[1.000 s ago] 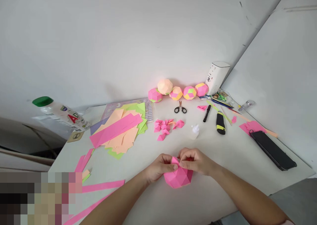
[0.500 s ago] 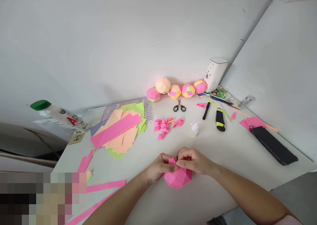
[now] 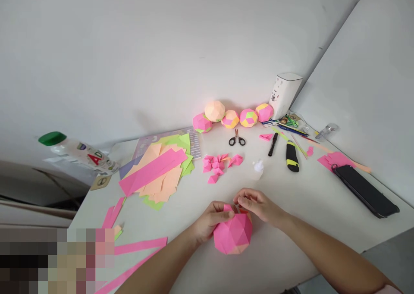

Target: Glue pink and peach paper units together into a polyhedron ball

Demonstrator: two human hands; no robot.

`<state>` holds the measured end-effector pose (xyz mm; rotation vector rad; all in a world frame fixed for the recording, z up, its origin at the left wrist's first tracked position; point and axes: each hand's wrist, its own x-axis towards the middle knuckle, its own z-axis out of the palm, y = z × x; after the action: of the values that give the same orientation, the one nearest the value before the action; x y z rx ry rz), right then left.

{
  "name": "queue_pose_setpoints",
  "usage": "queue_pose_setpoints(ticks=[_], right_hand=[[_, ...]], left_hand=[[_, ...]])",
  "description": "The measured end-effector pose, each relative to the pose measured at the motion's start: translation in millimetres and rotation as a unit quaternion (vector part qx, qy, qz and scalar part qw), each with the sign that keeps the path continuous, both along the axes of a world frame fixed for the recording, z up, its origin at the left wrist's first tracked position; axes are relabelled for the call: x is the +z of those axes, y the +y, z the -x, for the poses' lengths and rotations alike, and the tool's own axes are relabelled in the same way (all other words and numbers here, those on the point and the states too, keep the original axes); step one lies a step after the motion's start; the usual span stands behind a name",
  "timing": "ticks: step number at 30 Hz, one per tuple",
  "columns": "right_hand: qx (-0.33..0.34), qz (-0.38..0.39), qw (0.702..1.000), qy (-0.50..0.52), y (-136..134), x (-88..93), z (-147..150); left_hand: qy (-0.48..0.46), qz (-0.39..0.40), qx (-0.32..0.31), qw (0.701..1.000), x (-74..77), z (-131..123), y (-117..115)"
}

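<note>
light: bright, even, diffuse; source not shown. the wall [image 3: 161, 61] behind the scissors [image 3: 237, 140] is washed pale. glare: none hard; a warm pink glow is noted on the wall round the paper balls [image 3: 231, 115] just behind the scissors. shadows: soft, faint; one is seen under the pink paper ball [image 3: 233, 238] in front of the scissors. focus: sharp near the scissors, softened at the bottle [image 3: 77, 149] far left. distortion: lines far right of the scissors are slanted and stretched. a pixelated block is laid low and far left of the scissors.
</note>
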<state>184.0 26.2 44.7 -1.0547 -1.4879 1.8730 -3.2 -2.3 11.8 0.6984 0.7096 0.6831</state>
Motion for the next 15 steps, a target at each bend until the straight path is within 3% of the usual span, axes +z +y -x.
queue_pose_setpoints(ticks=[15], right_hand=[[0.057,0.03,0.998,-0.013,0.2,-0.8,-2.8]], left_hand=[[0.005,0.006,0.044,0.999,-2.3,-2.3,1.6]])
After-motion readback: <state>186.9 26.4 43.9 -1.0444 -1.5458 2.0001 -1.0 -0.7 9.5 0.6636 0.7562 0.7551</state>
